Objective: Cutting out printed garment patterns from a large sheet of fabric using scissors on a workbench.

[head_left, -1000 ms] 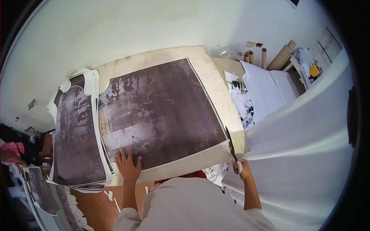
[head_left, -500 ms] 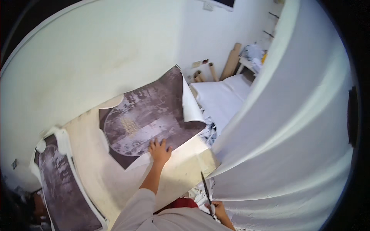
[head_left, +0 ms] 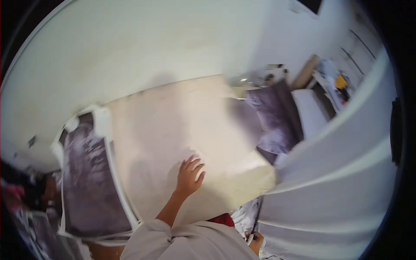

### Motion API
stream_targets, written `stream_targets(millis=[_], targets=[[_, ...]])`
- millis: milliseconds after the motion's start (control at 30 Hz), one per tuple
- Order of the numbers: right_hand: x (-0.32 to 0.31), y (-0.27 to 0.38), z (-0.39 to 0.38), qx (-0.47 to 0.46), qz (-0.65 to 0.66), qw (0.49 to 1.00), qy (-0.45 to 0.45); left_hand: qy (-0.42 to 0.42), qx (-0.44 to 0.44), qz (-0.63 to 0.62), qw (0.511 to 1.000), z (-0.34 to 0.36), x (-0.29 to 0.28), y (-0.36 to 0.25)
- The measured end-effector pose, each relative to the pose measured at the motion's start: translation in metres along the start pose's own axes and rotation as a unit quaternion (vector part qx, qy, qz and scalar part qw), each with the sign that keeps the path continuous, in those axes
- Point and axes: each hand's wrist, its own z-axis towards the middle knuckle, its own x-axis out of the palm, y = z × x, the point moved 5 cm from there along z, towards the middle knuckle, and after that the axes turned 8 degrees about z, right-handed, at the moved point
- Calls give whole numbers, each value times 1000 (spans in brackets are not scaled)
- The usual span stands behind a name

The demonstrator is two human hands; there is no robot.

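Well, R hand (head_left: pixel 256 239) partly hides scissors (head_left: pixel 258 213) hndl.

A pale, faintly stained wall (head_left: pixel 130 47) rises right behind the broad cream surface (head_left: pixel 151 125), and I see a soft shadow spread across the surface and up onto it. To my right a white curtain (head_left: pixel 329 182) hangs in bright, shiny folds. Beyond, a brown board (head_left: pixel 306 71) leans by a cluttered shelf (head_left: pixel 323 86); reddish-brown floor (head_left: pixel 104 251) shows at lower left.
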Motion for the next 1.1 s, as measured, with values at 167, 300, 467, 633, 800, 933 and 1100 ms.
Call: stream_targets(millis=[167,300,467,633,800,933,1100], targets=[[16,82,46,-73,-202,977,12,-82,-330,245,908,-147,-126,107],[59,83,71,-174,-176,968,52,2,-480,245,842,-216,-160,141],[160,156,8,-129,-69,977,153,-38,-455,185,870,-247,-192,147],[180,116,-15,-85,-53,977,186,-106,-407,67,905,-277,-192,149],[171,85,-5,-51,-33,982,179,-119,-349,62,927,-250,-174,122],[163,83,6,-69,-90,971,209,-125,-320,-19,939,-212,-171,110],[160,77,2,-106,-23,983,149,-117,-252,-74,958,-164,-181,56]])
